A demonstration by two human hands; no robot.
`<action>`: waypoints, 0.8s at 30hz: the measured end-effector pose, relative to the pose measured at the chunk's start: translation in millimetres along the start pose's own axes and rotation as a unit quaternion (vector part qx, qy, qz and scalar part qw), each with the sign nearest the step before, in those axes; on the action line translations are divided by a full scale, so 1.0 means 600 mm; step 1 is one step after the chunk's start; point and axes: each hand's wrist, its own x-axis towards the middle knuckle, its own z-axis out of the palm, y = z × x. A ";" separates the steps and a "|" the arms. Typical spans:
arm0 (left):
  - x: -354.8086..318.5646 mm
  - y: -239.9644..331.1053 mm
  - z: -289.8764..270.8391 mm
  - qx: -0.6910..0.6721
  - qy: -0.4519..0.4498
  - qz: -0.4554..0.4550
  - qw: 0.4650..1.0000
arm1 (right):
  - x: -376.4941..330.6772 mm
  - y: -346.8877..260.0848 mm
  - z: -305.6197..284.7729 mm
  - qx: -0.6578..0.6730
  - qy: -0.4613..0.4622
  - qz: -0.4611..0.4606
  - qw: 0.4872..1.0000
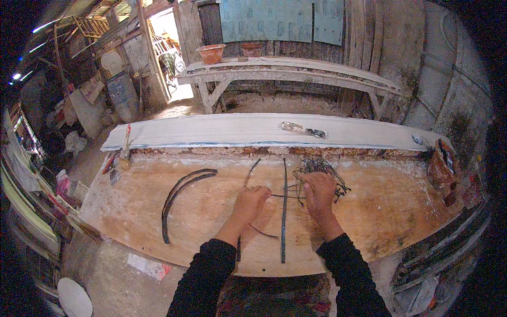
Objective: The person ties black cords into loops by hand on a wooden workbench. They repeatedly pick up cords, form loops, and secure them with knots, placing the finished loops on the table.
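On a wooden board (227, 179), my left hand (253, 202) is closed around a thin dark wire (282, 196). The wire sticks out to the right and crosses over a straight black strip (284, 227) lying lengthwise. My right hand (320, 189) rests at a tangled heap of short black wires (339, 185); its fingers are curled, and what they pinch is hidden. Curved black strips (182, 191) lie to the left. Another thin dark strip (253, 168) passes behind my left hand, its lower stretch partly covered by my wrist.
A pale plank (211, 128) borders the board's far side, with a whitish-handled tool (303, 129) on it. A brush (125, 158) stands at the far left, a brown bag-like container (441, 166) at the right. Beyond is a bench (296, 71) bearing orange basins (211, 54).
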 end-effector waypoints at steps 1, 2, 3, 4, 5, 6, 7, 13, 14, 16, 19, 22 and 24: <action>0.002 0.007 -0.004 -0.007 0.008 0.007 1.000 | -0.001 -0.008 -0.004 -0.011 -0.015 -0.024 1.000; 0.004 0.011 -0.006 -0.014 0.015 0.013 1.000 | -0.001 -0.017 -0.008 -0.022 -0.030 -0.047 0.998; 0.003 0.010 -0.009 -0.007 0.025 0.021 0.999 | 0.002 -0.036 -0.013 0.003 -0.061 -0.037 0.997; 0.003 0.009 -0.010 -0.002 0.032 0.032 0.999 | 0.004 -0.054 -0.020 0.025 -0.092 -0.025 0.995; 0.003 0.008 -0.010 0.002 0.040 0.042 0.998 | 0.003 -0.063 -0.023 0.047 -0.122 -0.013 0.991; 0.003 0.007 -0.010 -0.005 0.047 0.045 0.998 | -0.003 -0.060 -0.019 0.078 -0.158 0.011 0.984; 0.004 0.003 -0.008 -0.013 0.054 0.049 0.997 | -0.011 -0.054 -0.010 0.109 -0.192 0.036 0.975; 0.008 -0.009 -0.012 -0.035 0.102 0.048 0.993 | -0.012 -0.061 -0.013 0.379 -0.320 0.274 0.824; 0.009 -0.011 -0.012 -0.025 0.111 0.053 0.992 | -0.018 -0.055 -0.009 0.429 -0.326 0.322 0.778; 0.011 -0.011 -0.018 -0.022 0.111 0.041 0.993 | -0.021 -0.046 -0.003 0.467 -0.315 0.289 0.774; 0.010 -0.025 -0.021 -0.012 0.127 0.017 0.992 | -0.010 -0.049 -0.019 0.503 -0.352 0.306 0.727; 0.003 -0.049 -0.026 -0.044 0.142 -0.023 0.989 | 0.002 -0.052 -0.025 0.524 -0.385 0.327 0.685; 0.012 -0.040 -0.029 -0.088 0.135 -0.046 0.986 | -0.004 -0.031 -0.026 0.558 -0.368 0.335 0.664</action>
